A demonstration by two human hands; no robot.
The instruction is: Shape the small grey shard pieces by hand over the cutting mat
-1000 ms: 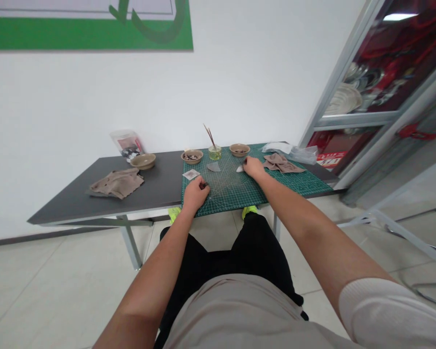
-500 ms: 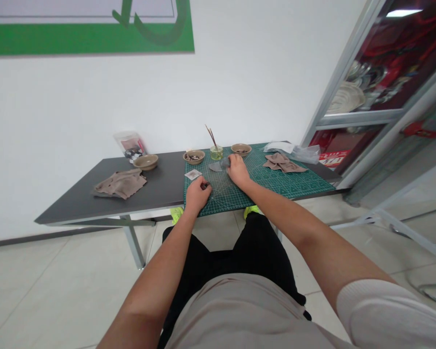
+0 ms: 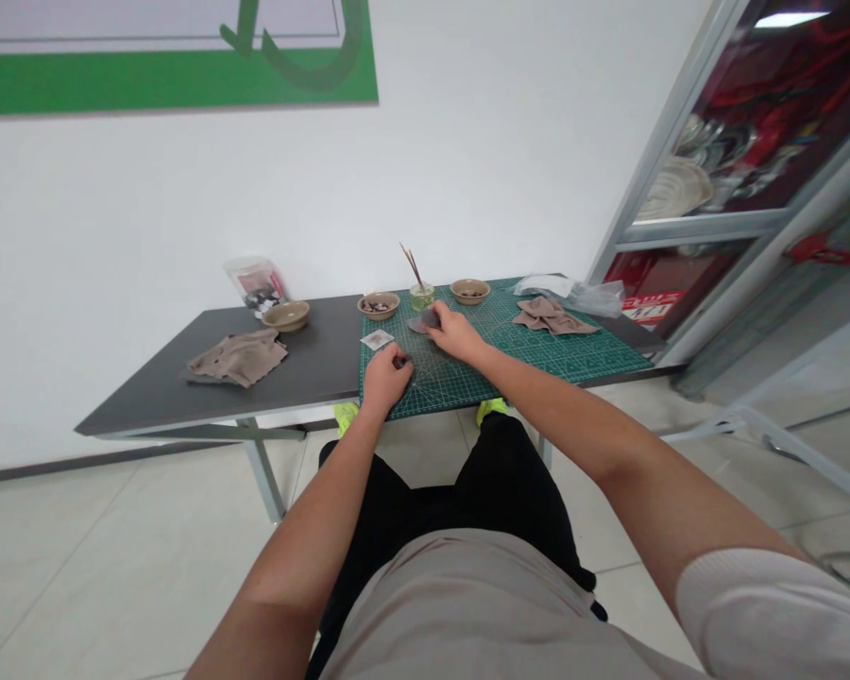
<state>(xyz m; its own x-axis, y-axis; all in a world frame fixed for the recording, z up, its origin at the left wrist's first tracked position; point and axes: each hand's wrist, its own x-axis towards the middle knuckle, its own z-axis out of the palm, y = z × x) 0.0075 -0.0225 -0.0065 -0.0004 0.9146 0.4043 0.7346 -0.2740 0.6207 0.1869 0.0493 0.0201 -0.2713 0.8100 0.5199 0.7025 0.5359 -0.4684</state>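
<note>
My right hand [image 3: 454, 332] is closed on a small grey piece [image 3: 432, 318], cloth-like or a pad, over a flat grey round piece [image 3: 417, 325] on the green cutting mat [image 3: 510, 354]. Nearer the mat's front edge, my left hand [image 3: 386, 376] is closed round a small dark object [image 3: 399, 362] whose kind I cannot make out. Just beyond the left hand lies a small pale square card [image 3: 377, 340] with a darker middle. A glass jar [image 3: 422, 298] of yellowish liquid holding thin sticks stands behind the grey pieces.
Two bowls flank the jar: a left bowl [image 3: 378, 305] with dark bits and a right bowl [image 3: 470, 291]. A brown cloth [image 3: 552, 316] and plastic bags [image 3: 595, 297] lie at right. On the dark table [image 3: 312, 364] are another cloth [image 3: 237, 359], a bowl [image 3: 286, 316] and a plastic container [image 3: 255, 283].
My right hand has moved slightly left and down with the grey piece, which now sits more over the flat round one. The left hand has stayed in nearly the same place.
</note>
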